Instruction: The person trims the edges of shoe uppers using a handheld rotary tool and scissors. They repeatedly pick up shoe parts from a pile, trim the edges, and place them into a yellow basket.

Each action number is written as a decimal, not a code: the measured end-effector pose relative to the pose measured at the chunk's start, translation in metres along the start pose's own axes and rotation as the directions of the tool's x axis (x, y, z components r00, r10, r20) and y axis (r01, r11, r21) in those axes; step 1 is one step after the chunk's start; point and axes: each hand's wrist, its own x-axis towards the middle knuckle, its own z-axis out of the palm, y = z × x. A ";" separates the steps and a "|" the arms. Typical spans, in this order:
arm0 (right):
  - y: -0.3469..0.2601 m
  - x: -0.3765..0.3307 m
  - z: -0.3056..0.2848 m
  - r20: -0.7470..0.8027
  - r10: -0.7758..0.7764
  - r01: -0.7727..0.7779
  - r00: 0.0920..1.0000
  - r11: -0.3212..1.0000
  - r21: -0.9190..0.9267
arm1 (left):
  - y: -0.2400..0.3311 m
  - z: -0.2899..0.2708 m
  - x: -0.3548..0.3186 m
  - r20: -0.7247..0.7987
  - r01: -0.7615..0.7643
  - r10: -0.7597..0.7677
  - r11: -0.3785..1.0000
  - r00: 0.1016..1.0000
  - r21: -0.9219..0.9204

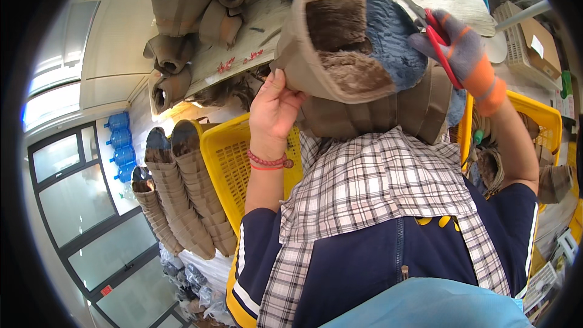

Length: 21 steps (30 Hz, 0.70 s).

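Note:
A tan, open-ended tube lined with brown and blue fur (355,73) is tilted in front of me, its opening facing me. My left hand (273,109), bare, pinches its left edge between thumb and fingers. On the other side, my right hand (464,54) wears a grey and orange glove and grips red-handled scissors (446,61). The blades point up and left over the tube's far edge. My gloved fingertips are beside the blue fur; whether they touch it I cannot tell. Beneath the tube, more tan pieces (370,120) lie over my plaid apron (382,170).
A worn pale table (261,42) stands ahead, with rolled tan pieces (176,9) on its left. Yellow baskets (228,158) flank me on the left and right. Nested tan stacks (188,200) stand at the left, near blue water bottles (123,155). Glazed doors are farther left.

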 end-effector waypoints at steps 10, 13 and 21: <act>0.043 -0.070 -0.039 -0.386 0.011 0.362 0.922 0.326 0.873 | -0.072 0.155 0.012 0.684 -0.711 0.288 0.514 0.670 0.480; 0.098 -0.112 -0.072 -0.499 0.070 0.483 0.864 0.168 0.860 | -0.095 0.150 0.025 0.946 -0.945 -0.056 -0.093 0.319 0.313; 0.121 -0.172 -0.063 -0.487 0.327 0.452 0.810 0.182 0.873 | -0.137 0.125 0.041 0.838 -0.944 -0.457 -0.271 0.298 0.188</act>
